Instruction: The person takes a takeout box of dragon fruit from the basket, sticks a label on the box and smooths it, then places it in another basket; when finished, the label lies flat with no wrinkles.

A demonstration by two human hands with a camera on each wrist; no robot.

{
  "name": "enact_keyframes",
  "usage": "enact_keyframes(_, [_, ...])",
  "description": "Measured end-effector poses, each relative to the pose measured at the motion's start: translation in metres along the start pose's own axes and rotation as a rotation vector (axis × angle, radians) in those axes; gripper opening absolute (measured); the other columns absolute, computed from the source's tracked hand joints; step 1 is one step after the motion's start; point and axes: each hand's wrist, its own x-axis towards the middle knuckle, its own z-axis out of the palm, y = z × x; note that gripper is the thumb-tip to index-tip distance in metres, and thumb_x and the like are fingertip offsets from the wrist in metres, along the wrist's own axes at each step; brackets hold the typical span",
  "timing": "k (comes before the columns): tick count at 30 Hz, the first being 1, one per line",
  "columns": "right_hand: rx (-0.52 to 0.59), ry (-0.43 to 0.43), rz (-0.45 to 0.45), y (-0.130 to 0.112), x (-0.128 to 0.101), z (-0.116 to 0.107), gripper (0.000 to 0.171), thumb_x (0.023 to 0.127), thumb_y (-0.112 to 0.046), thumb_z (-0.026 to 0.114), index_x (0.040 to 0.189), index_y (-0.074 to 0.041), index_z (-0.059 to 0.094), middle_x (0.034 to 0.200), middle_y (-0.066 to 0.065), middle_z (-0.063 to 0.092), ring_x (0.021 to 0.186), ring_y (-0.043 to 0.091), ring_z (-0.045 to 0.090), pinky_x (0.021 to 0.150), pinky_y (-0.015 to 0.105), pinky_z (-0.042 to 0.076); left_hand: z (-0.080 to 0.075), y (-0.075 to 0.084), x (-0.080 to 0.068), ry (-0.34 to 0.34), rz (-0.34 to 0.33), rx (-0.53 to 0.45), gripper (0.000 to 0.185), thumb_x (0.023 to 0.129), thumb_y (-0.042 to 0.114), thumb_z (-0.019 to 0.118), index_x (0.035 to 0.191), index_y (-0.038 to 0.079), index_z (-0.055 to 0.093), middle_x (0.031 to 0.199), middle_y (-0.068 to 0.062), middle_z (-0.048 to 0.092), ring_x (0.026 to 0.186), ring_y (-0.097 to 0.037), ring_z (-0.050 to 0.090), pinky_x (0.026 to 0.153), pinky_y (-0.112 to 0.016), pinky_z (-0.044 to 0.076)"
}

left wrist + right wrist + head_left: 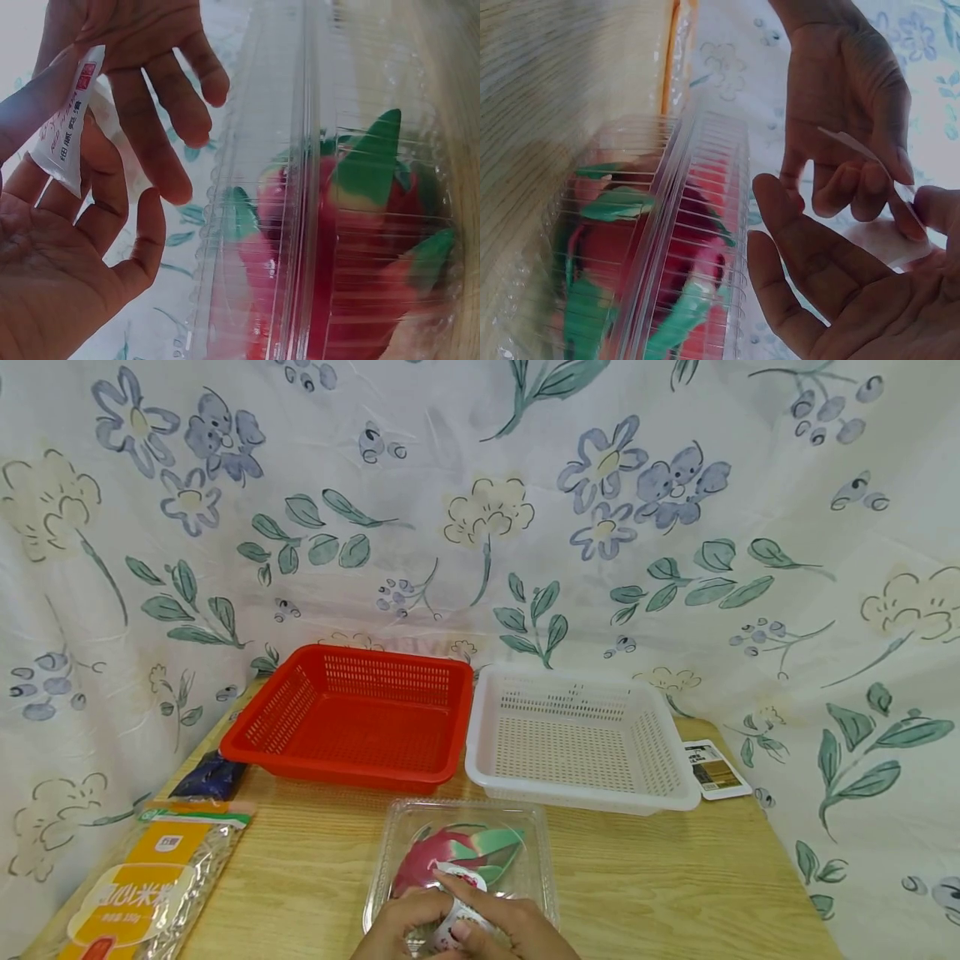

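Both hands point(465, 927) — label point(459, 917) pinched

The head view looks forward and down from above the hands, taking in the whole table point(675, 893) beyond them. The left wrist view sits very close beneath the left hand point(67, 277), facing across its palm to the clear clamshell box point(337, 225). The right wrist view looks likewise past the right hand point(832, 277). All three share both hands and that box.
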Motion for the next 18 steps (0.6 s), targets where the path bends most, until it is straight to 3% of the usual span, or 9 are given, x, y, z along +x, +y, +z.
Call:
enact_keyframes(7, [0.004,0.011,-0.006,0.002,0.0008,0.0038,0.046,0.107,-0.012,0.039,0.151,-0.024,0.043,0.082,-0.013,0.062,0.082,-0.004,0.059,0.076,0.019,0.051,-0.0016,-0.0021,-0.0021,-0.022,-0.057,-0.022,0.033,0.079,0.0,0.077,0.107,0.017,0.073,0.095,0.001,0.072,0.091,-0.005,0.059,0.069,-0.026,0.046])
enact_keyframes(9, [-0.006,0.018,-0.011,0.0017,0.0013,0.0046,0.046,0.107,-0.011,0.038,0.151,-0.023,0.044,0.088,-0.011,0.066,0.084,-0.004,0.059,0.076,0.02,0.052,-0.0026,-0.0025,-0.0016,-0.03,-0.043,-0.014,0.035,0.079,-0.001,0.076,0.11,0.016,0.073,0.098,0.001,0.073,0.092,-0.006,0.061,0.071,-0.026,0.046])
enact_keyframes(14, [-0.064,0.048,-0.041,0.0012,0.0025,0.0067,0.046,0.106,-0.009,0.036,0.15,-0.02,0.046,0.122,0.0,0.07,0.095,-0.001,0.062,0.084,0.023,0.055,-0.0019,0.0001,-0.0012,-0.008,-0.049,0.025,0.038,0.076,-0.001,0.078,0.107,0.019,0.074,0.1,0.005,0.074,0.09,-0.005,0.063,0.074,-0.027,0.048])
enact_keyframes(18, [-0.08,0.083,-0.088,0.002,0.0032,0.009,0.048,0.105,-0.005,0.035,0.149,-0.02,0.046,0.127,0.002,0.068,0.104,0.004,0.065,0.088,0.026,0.055,-0.0015,-0.0001,-0.0012,0.004,-0.043,0.014,0.038,0.075,-0.003,0.079,0.106,0.017,0.075,0.097,0.003,0.074,0.089,-0.004,0.062,0.073,-0.026,0.048])
